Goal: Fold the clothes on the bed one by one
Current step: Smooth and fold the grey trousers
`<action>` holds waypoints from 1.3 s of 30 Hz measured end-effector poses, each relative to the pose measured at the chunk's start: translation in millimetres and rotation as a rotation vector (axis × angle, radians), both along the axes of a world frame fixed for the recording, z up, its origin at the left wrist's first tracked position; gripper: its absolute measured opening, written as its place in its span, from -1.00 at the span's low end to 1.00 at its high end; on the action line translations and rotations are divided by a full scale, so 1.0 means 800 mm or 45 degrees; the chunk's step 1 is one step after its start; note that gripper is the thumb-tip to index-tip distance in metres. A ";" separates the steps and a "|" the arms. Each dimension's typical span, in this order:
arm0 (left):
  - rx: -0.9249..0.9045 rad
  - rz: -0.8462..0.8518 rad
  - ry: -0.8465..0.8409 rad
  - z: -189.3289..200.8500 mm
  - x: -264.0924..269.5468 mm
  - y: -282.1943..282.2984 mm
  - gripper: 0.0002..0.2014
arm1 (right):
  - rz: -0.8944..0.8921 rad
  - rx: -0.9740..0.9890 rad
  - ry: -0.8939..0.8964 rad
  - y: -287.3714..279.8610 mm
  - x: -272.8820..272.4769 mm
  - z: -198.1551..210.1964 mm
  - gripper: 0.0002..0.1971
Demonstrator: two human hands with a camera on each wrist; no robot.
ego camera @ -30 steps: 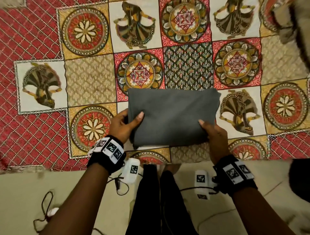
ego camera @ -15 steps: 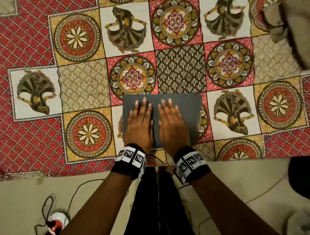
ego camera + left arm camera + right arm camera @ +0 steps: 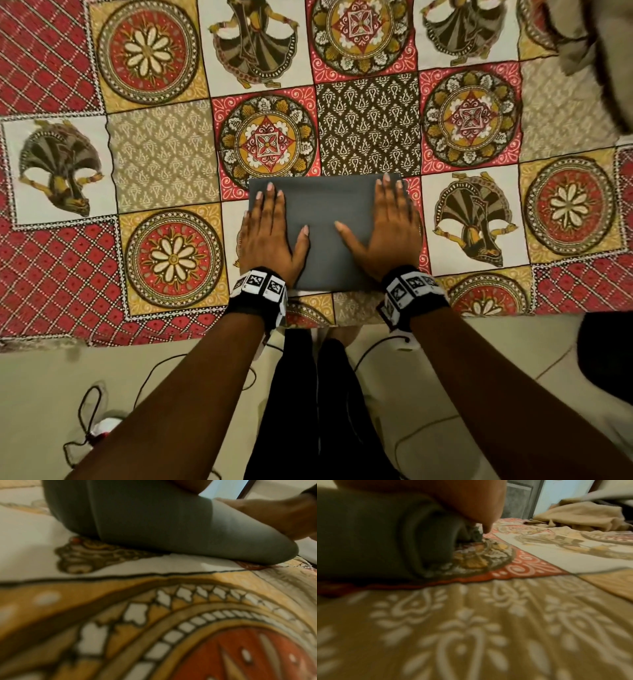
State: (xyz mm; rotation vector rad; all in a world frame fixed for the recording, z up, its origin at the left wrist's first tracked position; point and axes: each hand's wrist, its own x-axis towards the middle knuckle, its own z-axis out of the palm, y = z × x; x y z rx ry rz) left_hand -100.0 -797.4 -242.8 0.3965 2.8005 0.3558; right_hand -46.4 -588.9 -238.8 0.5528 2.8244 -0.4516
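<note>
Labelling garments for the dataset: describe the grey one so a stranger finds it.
On the patterned bedspread, at its near edge, lies the grey folded garment. The left hand and right hand press flat on it. It is plain, unlike the rumpled beige cloth.

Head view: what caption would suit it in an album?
Both hands, left and right, press flat on a folded grey cloth on a patterned bedspread.

A home bedroom: patterned bedspread (image 3: 164, 161), tiled floor (image 3: 513, 359), doorway (image 3: 556, 496).

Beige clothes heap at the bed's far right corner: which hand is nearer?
Right. The right hand presses the grey folded garment's right side, toward the beige heap; the left hand presses its left side.
</note>
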 end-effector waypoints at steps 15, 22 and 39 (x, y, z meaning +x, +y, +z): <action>0.767 0.991 -0.622 0.036 0.002 -0.067 -0.54 | -0.893 -1.099 -0.010 0.019 0.081 0.041 -0.50; 1.004 1.120 -1.005 0.036 -0.016 -0.044 -0.38 | -0.946 -1.584 -0.056 0.010 0.047 0.034 -0.44; 1.792 1.577 -0.810 0.162 -0.004 -0.241 -0.75 | -0.401 -1.706 -0.252 -0.172 -0.111 0.136 -0.20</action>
